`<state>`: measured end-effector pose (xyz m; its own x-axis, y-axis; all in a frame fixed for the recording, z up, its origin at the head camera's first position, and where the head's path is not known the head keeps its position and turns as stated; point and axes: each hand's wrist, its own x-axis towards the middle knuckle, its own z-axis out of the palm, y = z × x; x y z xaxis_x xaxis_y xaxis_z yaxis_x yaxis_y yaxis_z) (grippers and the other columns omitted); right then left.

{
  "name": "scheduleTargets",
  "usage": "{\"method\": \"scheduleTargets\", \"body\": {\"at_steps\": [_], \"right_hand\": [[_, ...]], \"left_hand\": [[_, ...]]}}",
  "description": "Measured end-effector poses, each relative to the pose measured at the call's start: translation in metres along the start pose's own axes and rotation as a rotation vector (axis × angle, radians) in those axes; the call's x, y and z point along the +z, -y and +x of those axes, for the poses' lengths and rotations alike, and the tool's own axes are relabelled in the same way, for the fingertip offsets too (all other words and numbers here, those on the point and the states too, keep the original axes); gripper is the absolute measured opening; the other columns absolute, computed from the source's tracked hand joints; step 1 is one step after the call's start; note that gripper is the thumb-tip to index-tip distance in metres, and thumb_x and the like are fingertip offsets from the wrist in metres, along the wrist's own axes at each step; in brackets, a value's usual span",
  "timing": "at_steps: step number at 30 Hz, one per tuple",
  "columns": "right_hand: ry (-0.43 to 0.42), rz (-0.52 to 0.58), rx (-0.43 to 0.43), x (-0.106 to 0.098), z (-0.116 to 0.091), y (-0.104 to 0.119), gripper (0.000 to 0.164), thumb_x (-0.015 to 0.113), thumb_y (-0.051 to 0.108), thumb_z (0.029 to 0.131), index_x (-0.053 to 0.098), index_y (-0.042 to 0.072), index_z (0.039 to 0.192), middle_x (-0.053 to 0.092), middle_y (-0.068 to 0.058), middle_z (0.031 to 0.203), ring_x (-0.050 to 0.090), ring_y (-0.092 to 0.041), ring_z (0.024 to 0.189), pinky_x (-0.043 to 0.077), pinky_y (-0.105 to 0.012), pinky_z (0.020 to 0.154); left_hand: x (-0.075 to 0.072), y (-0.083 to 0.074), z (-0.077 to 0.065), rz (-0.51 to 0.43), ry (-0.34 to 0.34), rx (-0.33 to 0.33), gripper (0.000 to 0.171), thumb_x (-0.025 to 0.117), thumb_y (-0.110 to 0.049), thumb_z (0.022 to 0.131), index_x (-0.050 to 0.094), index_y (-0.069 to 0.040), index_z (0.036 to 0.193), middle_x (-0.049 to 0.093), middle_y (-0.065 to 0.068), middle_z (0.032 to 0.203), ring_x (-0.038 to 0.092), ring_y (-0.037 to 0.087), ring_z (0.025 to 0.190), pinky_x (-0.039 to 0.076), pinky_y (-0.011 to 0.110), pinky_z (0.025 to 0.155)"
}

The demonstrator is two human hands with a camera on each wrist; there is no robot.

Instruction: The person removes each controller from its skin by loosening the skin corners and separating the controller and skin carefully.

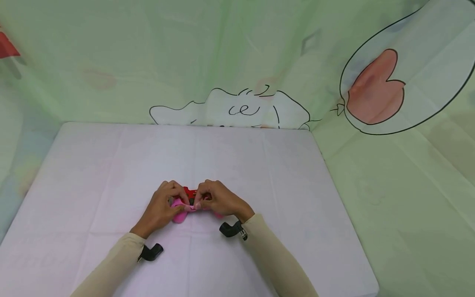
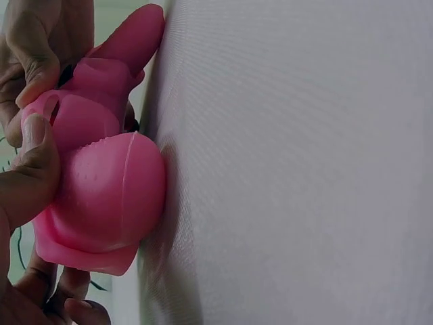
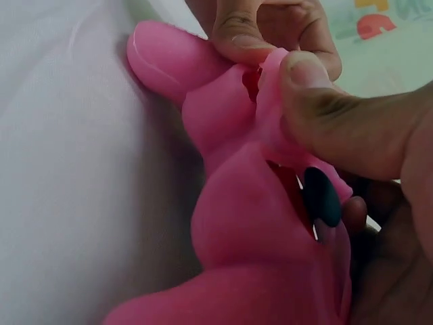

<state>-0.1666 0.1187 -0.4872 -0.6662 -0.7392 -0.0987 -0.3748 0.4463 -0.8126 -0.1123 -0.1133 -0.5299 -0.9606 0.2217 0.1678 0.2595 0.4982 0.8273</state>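
A pink silicone controller cover point(image 1: 179, 217) is stretched partly over a red game controller point(image 1: 190, 192) at the table's front middle. My left hand point(image 1: 162, 206) holds its left side, thumb pressing on the cover near an opening. From the right, my right hand point(image 1: 220, 198) pinches the cover's edge between thumb and fingers. In the right wrist view, a dark thumbstick point(image 3: 322, 196) pokes out through a gap in the pink cover point(image 3: 243, 203), with red showing inside. The rounded grips of the pink cover point(image 2: 108, 189) face the tabletop in the left wrist view. My fingers hide much of the controller.
A white cloth covers the table point(image 1: 141, 156). Black wrist cameras, one on the left sleeve point(image 1: 115, 264) and one on the right sleeve point(image 1: 278, 255), stick out over it. Green printed curtains point(image 1: 148, 49) hang behind and at the sides, close against the table's edges.
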Motion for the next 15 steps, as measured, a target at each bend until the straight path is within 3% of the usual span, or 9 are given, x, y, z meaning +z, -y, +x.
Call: {"method": "scheduleTargets", "body": {"at_steps": [10,15], "right_hand": [[-0.203,-0.052,0.045,0.014,-0.001,0.001,0.013,0.088,0.013,0.087,0.08,0.018,0.078,0.069,0.007,0.082,0.054,-0.01,0.08,0.044,-0.023,0.07],[-0.287,-0.125,0.129,0.02,-0.002,0.007,0.014,0.089,0.013,0.086,0.082,0.021,0.077,0.07,0.012,0.081,0.054,-0.01,0.079,0.045,-0.023,0.07]], "left_hand": [[-0.002,0.003,-0.002,-0.007,0.004,-0.005,0.018,0.09,-0.026,0.087,0.073,-0.034,0.087,0.068,-0.011,0.106,0.051,0.012,0.102,0.046,0.035,0.085],[-0.001,0.001,-0.001,-0.016,0.009,-0.037,0.018,0.09,-0.025,0.087,0.074,-0.033,0.087,0.069,-0.011,0.107,0.052,0.013,0.105,0.046,0.037,0.087]]}}
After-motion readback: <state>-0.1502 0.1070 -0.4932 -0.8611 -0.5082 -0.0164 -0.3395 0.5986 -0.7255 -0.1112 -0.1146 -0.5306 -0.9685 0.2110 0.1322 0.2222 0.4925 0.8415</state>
